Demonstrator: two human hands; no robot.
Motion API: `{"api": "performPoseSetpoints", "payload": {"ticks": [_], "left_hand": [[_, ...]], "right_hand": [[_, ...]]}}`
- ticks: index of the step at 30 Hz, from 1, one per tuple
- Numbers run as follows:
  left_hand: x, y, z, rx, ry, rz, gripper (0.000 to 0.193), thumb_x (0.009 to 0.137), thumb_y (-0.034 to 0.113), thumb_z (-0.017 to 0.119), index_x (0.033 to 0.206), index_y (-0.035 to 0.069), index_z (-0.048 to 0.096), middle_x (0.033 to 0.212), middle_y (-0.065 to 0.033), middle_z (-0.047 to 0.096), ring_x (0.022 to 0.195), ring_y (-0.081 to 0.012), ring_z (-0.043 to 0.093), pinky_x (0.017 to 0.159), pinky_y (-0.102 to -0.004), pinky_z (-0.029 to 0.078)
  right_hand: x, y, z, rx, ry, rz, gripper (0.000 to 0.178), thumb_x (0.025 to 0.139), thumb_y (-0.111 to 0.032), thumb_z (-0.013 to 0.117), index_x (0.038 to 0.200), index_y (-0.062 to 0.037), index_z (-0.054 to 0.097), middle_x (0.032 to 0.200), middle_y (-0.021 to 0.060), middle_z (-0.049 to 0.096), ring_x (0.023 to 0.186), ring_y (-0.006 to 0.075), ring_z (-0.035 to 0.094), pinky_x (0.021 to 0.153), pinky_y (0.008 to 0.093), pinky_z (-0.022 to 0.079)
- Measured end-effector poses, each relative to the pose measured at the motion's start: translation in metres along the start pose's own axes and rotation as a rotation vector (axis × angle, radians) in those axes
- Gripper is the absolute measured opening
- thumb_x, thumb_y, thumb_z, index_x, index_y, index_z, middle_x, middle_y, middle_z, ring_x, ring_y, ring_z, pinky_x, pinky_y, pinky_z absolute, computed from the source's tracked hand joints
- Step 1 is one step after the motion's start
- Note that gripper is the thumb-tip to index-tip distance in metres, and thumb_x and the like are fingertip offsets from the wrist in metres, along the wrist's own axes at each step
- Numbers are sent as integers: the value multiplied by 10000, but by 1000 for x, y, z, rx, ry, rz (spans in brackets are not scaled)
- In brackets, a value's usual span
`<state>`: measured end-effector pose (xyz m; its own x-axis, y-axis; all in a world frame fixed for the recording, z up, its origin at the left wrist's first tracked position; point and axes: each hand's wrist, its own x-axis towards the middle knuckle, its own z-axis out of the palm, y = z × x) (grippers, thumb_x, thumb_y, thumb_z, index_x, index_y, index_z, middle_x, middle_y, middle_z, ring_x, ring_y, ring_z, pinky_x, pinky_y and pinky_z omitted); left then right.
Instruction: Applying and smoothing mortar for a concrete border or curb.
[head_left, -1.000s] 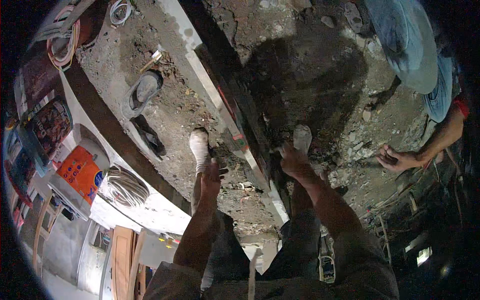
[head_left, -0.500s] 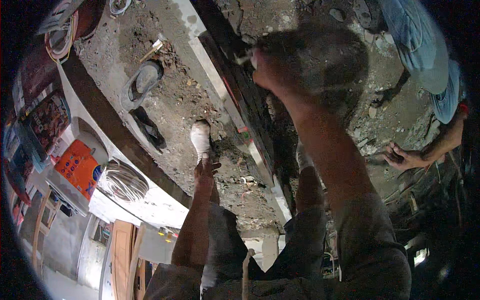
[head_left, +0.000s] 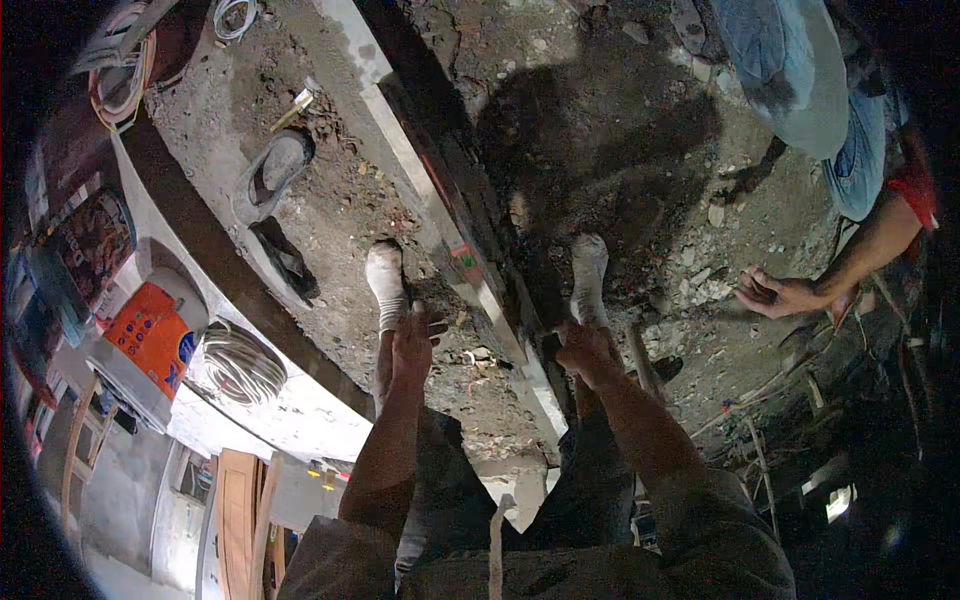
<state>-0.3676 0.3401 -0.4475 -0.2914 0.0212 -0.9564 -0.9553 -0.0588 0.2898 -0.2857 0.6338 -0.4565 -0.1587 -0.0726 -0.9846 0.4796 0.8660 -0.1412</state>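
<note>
My left hand (head_left: pixel 412 342) hovers beside my left shin, fingers apart, holding nothing. My right hand (head_left: pixel 588 352) is closed in front of my right shin, at the near part of a long straight bar. A dark bit shows at its fingers, too unclear to name. The pale bar (head_left: pixel 425 190), with red and green marks (head_left: pixel 465 262), runs from far left to near middle between my feet. Along its right side lies a dark, narrow strip or gap. A thin stick (head_left: pixel 643 362) stands out just right of my right hand; whether I hold it cannot be told.
A co-worker's hand (head_left: pixel 785 293) hangs at the right, below pale blue clothing (head_left: pixel 790 80). A sandal (head_left: pixel 275 172) lies on the dirt at left. Beyond a low wall are an orange and white bucket (head_left: pixel 150 335) and coiled cable (head_left: pixel 240 362). Rubble and sticks lie right.
My right hand has come back from the far part of the bar to beside my right shin. My left hand has shifted slightly. The co-worker's hand is a little further left in view.
</note>
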Motion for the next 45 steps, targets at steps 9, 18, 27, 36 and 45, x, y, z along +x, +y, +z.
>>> {"api": "performPoseSetpoints", "payload": {"ticks": [9, 18, 27, 36, 45], "left_hand": [[23, -15, -1, -67, -54, -91, 462, 898, 405, 359, 1210, 77, 451, 1169, -132, 539, 946, -253, 574, 733, -366, 412], [2, 13, -39, 54, 127, -85, 424, 908, 413, 382, 1132, 77, 512, 1057, -81, 590, 878, -219, 592, 700, -351, 416], [-1, 23, -26, -301, 112, 188, 413, 877, 442, 476, 997, 53, 545, 842, -52, 604, 751, -186, 623, 608, -309, 424], [18, -11, -53, 44, 117, 23, 404, 906, 420, 421, 1038, 59, 545, 917, -69, 626, 740, -189, 623, 603, -279, 440], [-1, 24, 9, 94, 176, -15, 413, 909, 427, 418, 1055, 59, 538, 900, -58, 632, 725, -156, 618, 589, -277, 434]], "right_hand": [[152, 73, 81, 480, -359, 22, 302, 813, -329, 508, 771, -43, 597, 735, 96, 574, 634, 217, 538, 555, 383, 427], [120, -94, -171, 892, -339, -705, 321, 721, -270, 605, 888, 3, 580, 853, 123, 584, 673, 215, 557, 588, 397, 463], [79, -155, -226, 329, 152, -338, 571, 671, -117, 599, 1187, 36, 407, 1013, 247, 556, 862, 346, 592, 703, 418, 486], [34, -74, -55, -18, 14, -156, 541, 725, -112, 562, 1203, 51, 367, 1039, 265, 535, 899, 353, 576, 699, 480, 456], [-6, -19, -4, 127, -140, -142, 352, 721, -181, 598, 1002, -11, 472, 806, 160, 574, 659, 262, 554, 576, 428, 435]]}}
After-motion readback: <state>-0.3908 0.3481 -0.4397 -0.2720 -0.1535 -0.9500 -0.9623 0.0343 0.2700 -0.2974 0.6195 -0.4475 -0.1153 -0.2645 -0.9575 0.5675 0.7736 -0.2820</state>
